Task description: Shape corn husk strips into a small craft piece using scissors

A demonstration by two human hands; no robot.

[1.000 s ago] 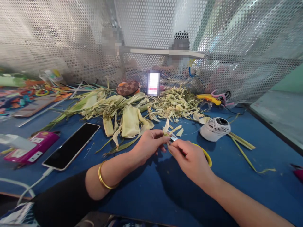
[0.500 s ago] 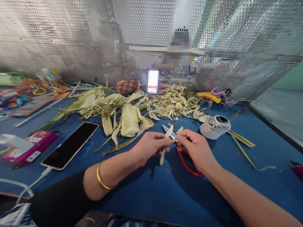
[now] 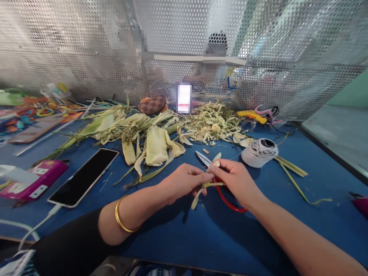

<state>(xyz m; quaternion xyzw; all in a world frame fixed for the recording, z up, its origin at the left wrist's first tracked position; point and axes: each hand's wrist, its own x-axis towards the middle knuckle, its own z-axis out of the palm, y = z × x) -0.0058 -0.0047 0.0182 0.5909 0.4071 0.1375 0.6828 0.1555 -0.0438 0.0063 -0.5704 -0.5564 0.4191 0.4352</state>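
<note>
My left hand (image 3: 186, 179) is closed, thumb and fingers pinching a narrow pale corn husk strip (image 3: 196, 200) whose end hangs below the fingertips. My right hand (image 3: 234, 177) meets it from the other side, fingers pinched on the husk at its upper part. A thin strip crosses between the hands. Beneath them lie scissors (image 3: 203, 158) with red handles, blades pointing away to the left, partly covered by my right hand. A small husk piece shows just beyond my right fingers. Close by on the right is a spool of white thread (image 3: 257, 156).
Wide corn husks (image 3: 156, 145) and a heap of shredded husk (image 3: 214, 124) lie farther back. At left are a charging phone (image 3: 84, 176) and a magenta tissue pack (image 3: 37, 180). Green stalks (image 3: 293, 168) lie at right. A perforated metal screen (image 3: 178, 23) bounds the blue table (image 3: 178, 237).
The husk strip has turned between my fingers: the end that stood up beside the blades is now folded over toward my right hand. Both hands stay close together.
</note>
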